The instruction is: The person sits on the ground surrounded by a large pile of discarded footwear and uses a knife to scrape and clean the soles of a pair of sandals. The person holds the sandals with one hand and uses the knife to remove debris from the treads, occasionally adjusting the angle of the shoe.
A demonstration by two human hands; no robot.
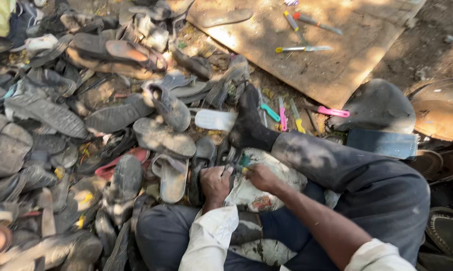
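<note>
I sit on the ground with my dark trouser legs spread. My left hand [215, 183] grips a dark, worn shoe [200, 168] at the edge of a white sack [259, 193] lying on my lap. My right hand [260, 176] is closed just beside it on a small tool with a yellow-green handle [243, 164], its tip at the shoe. My right foot in a black sock [249, 120] stretches out in front toward the pile.
A big heap of worn shoes, sandals and soles [86, 125] covers the ground at the left. A wooden board [307, 45] with several tools lies at the top right. Coloured-handled tools [286, 115] lie beside my foot. A dark metal anvil-like form [377, 108] stands at the right.
</note>
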